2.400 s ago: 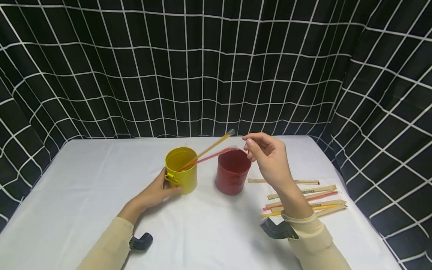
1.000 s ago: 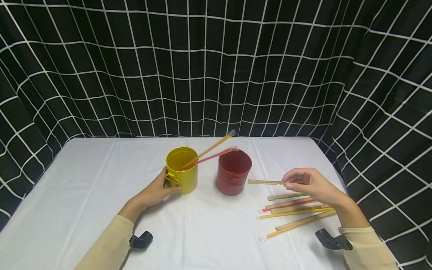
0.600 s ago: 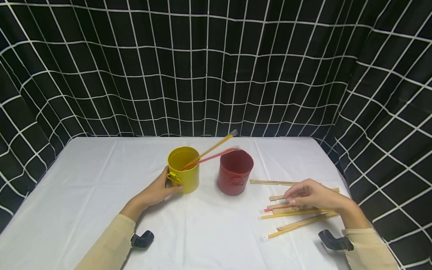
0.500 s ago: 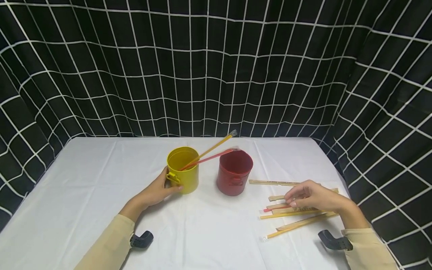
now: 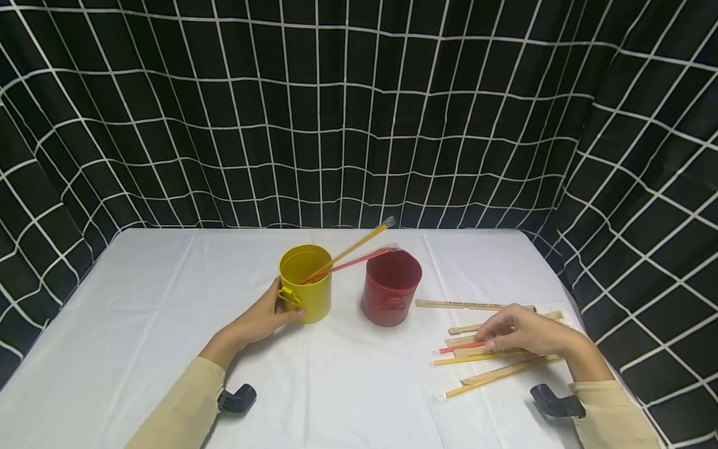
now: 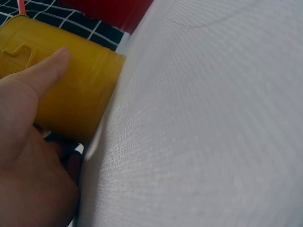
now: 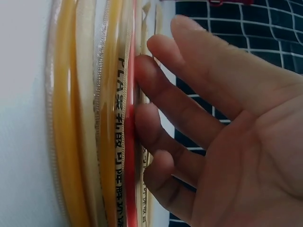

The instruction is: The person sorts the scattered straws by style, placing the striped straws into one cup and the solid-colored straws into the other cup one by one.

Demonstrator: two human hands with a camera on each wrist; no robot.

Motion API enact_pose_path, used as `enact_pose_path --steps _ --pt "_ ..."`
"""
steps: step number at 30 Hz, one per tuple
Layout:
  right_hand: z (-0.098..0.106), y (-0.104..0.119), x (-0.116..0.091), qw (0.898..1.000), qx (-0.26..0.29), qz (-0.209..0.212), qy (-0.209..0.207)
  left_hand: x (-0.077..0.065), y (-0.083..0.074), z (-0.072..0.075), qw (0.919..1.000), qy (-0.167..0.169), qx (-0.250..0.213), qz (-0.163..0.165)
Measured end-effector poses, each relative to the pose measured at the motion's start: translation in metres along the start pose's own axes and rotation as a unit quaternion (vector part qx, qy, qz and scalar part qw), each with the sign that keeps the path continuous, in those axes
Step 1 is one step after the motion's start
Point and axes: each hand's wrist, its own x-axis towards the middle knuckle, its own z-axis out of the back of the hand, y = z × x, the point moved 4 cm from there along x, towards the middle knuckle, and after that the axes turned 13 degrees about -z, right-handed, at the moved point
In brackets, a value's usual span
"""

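Observation:
My left hand (image 5: 255, 324) grips the side of a small yellow metal bucket (image 5: 317, 302), which stands upright on the table. In the left wrist view the thumb lies along its wall; the other fingers are partly hidden behind it. A wrapped yellow straw (image 5: 361, 241) and a wrapped red straw (image 5: 359, 259) lean out of this bucket to the right. Over a group of straws my right hand (image 5: 530, 333) reaches down with loosely bent fingers. In the right wrist view its fingertips are right at another wrapped red straw (image 7: 130, 142), and the thumb stands apart from it.
A red bucket (image 5: 386, 302) stands right of the yellow one. Near the right hand lie yellow straws (image 5: 482, 382) and paper-wrapped straws (image 5: 449, 304) on the white tablecloth (image 5: 168, 299). A black gridded curtain (image 5: 348, 125) encloses the back and sides.
My right hand moved from above the red bucket to the right, past the upper paper-wrapped straw, then down to the red straw among the others. The left hand stays on the yellow bucket.

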Motion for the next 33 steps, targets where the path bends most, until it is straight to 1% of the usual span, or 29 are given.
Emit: enact_pose_path --steps 3,7,13,18,21,23,29,33 --pt "-0.001 0.002 0.001 1.0 -0.019 -0.011 -0.011 0.001 0.0 0.0 1.0 0.001 -0.002 -0.003" --pt "-0.001 0.001 0.002 0.998 -0.043 -0.048 -0.027 0.002 0.001 0.001 1.0 0.002 -0.003 -0.006" --pt "-0.004 -0.002 0.002 0.992 -0.049 -0.107 -0.049 0.001 0.0 0.001 1.0 0.003 0.0 -0.008" --pt "-0.008 -0.001 0.004 0.986 -0.065 -0.135 -0.074 -0.001 0.001 0.002 1.0 0.002 0.0 0.0" --pt "-0.009 -0.001 0.005 0.984 -0.066 -0.142 -0.079 0.0 0.002 0.002 1.0 0.001 0.0 0.003" --pt "-0.009 -0.001 0.006 0.986 -0.062 -0.138 -0.076 0.001 0.002 0.002 1.0 0.0 0.0 0.005" --pt "-0.004 -0.004 0.004 0.991 -0.051 -0.107 -0.063 0.001 0.001 0.002 1.0 0.0 -0.002 0.005" --pt "0.002 -0.005 0.001 0.993 -0.043 -0.083 -0.071 0.001 0.001 0.0 1.0 0.002 -0.004 0.004"
